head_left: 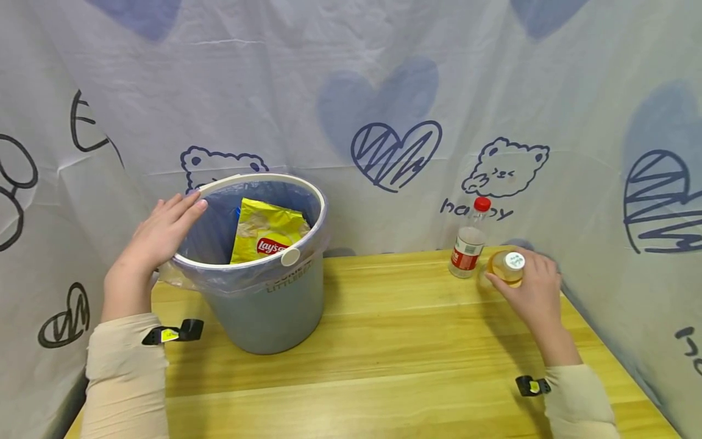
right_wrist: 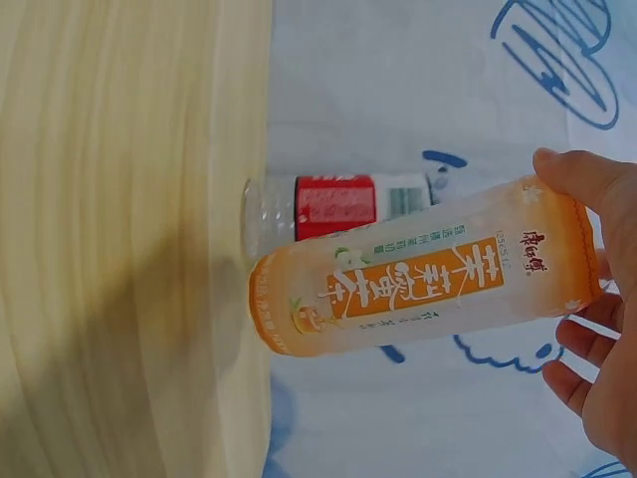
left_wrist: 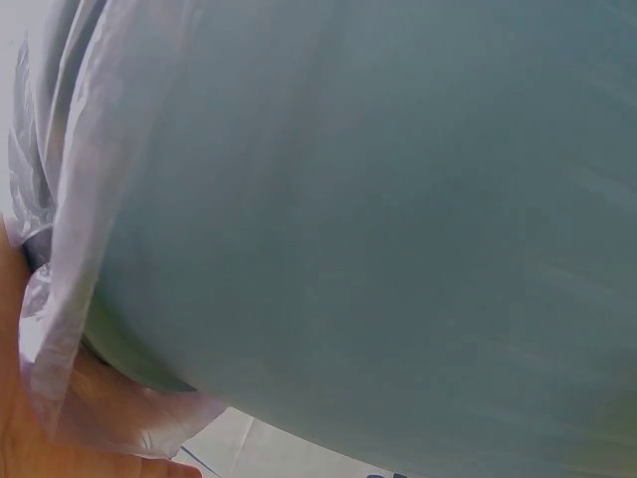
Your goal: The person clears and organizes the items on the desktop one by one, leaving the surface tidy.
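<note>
My right hand (head_left: 534, 289) grips a tea bottle (right_wrist: 398, 274) with a white cap, amber tea and an orange label. In the right wrist view the thumb and fingers wrap its upper part, and its base is right at the table's surface. Just left of it stands an upright clear bottle (head_left: 467, 250) with a red cap and red label, partly hidden behind the tea bottle in the right wrist view. My left hand (head_left: 159, 235) rests with extended fingers at the left rim of a grey-blue trash bin (head_left: 269, 311). A translucent liner bag (left_wrist: 129, 129) folds over that rim.
Inside the bin lies a yellow Lay's chip bag (head_left: 269, 231), with a bit of blue beside it. The bin's white handle (head_left: 290, 178) lies along the rim. A wooden table (head_left: 384, 347) carries everything, and a printed white curtain (head_left: 307, 79) closes off the back and sides.
</note>
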Action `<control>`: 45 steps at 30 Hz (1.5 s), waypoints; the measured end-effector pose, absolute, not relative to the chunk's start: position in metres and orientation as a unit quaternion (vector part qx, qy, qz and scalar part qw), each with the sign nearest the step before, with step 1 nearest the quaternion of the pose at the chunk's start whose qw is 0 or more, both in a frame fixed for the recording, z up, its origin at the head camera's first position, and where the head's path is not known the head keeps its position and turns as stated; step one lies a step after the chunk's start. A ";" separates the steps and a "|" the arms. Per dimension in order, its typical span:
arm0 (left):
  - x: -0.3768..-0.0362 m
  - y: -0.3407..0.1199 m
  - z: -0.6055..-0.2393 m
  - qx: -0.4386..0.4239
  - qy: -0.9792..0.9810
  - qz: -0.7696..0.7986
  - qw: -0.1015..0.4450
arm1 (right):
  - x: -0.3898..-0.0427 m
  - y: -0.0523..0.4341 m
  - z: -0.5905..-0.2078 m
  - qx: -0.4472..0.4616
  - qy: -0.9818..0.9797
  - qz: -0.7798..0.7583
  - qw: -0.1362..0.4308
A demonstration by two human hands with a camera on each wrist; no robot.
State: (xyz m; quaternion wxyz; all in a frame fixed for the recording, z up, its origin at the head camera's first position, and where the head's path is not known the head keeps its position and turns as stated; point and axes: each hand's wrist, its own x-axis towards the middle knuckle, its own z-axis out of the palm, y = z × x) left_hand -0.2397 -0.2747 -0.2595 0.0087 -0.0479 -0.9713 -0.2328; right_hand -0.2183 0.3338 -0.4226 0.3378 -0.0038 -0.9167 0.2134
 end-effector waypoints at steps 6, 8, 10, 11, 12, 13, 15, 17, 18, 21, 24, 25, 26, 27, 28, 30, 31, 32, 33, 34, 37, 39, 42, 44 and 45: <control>-0.241 -0.277 -0.259 -0.050 -0.971 -0.232 0.007 | -0.211 0.323 -0.414 0.009 -0.909 0.225 0.352; -0.241 -0.276 -0.259 -0.049 -0.972 -0.231 0.005 | -0.209 0.320 -0.412 0.018 -0.905 0.224 0.362; -0.241 -0.276 -0.259 -0.049 -0.972 -0.230 0.004 | -0.207 0.317 -0.411 0.027 -0.900 0.225 0.372; -0.241 -0.276 -0.259 -0.048 -0.972 -0.229 0.003 | -0.206 0.316 -0.410 0.030 -0.899 0.224 0.374; -0.241 -0.276 -0.259 -0.048 -0.972 -0.229 0.003 | -0.205 0.314 -0.409 0.032 -0.899 0.224 0.375; -0.241 -0.276 -0.259 -0.047 -0.973 -0.227 0.002 | -0.204 0.312 -0.408 0.033 -0.899 0.225 0.375; -0.241 -0.276 -0.259 -0.044 -0.974 -0.223 -0.001 | -0.202 0.309 -0.407 0.035 -0.899 0.227 0.373; -0.241 -0.276 -0.259 -0.042 -0.975 -0.219 -0.005 | -0.200 0.306 -0.405 0.037 -0.900 0.229 0.370; -0.241 -0.276 -0.259 -0.040 -0.975 -0.217 -0.008 | -0.200 0.305 -0.405 0.038 -0.900 0.230 0.368; -0.241 -0.276 -0.258 -0.038 -0.977 -0.210 -0.016 | -0.199 0.302 -0.404 0.043 -0.900 0.228 0.369; -0.241 -0.276 -0.257 -0.036 -0.979 -0.202 -0.021 | -0.199 0.301 -0.404 0.057 -0.897 0.222 0.378; -0.241 -0.276 -0.257 -0.036 -0.979 -0.199 -0.022 | -0.200 0.300 -0.404 0.063 -0.896 0.220 0.381; -0.241 -0.276 -0.256 -0.036 -0.980 -0.196 -0.024 | -0.200 0.300 -0.404 0.070 -0.894 0.220 0.385; -0.241 -0.276 -0.256 -0.036 -0.980 -0.194 -0.025 | -0.200 0.299 -0.404 0.077 -0.892 0.221 0.388; -0.242 -0.277 -0.256 -0.037 -0.980 -0.193 -0.026 | -0.200 0.298 -0.403 0.083 -0.890 0.223 0.390; -0.242 -0.277 -0.255 -0.037 -0.981 -0.191 -0.029 | -0.200 0.296 -0.402 0.092 -0.887 0.226 0.391; -0.242 -0.277 -0.255 -0.037 -0.981 -0.190 -0.030 | -0.200 0.295 -0.402 0.095 -0.886 0.228 0.391; -0.242 -0.277 -0.254 -0.037 -0.981 -0.189 -0.031 | -0.200 0.295 -0.402 0.097 -0.885 0.232 0.391; -0.242 -0.276 -0.254 -0.037 -0.981 -0.189 -0.031 | -0.200 0.294 -0.402 0.099 -0.885 0.233 0.391; -0.242 -0.276 -0.254 -0.037 -0.981 -0.190 -0.031 | -0.200 0.293 -0.402 0.101 -0.884 0.235 0.391; -0.242 -0.276 -0.254 -0.039 -0.980 -0.191 -0.032 | -0.201 0.290 -0.402 0.108 -0.882 0.238 0.393; -0.242 -0.276 -0.254 -0.038 -0.980 -0.193 -0.032 | -0.202 0.287 -0.403 0.114 -0.880 0.240 0.394; -0.242 -0.277 -0.255 -0.039 -0.980 -0.194 -0.032 | -0.205 0.282 -0.404 0.125 -0.876 0.244 0.397; -0.243 -0.277 -0.255 -0.038 -0.980 -0.194 -0.031 | -0.207 0.278 -0.405 0.132 -0.873 0.246 0.399; -0.243 -0.277 -0.256 -0.038 -0.980 -0.193 -0.030 | -0.208 0.276 -0.405 0.135 -0.872 0.248 0.400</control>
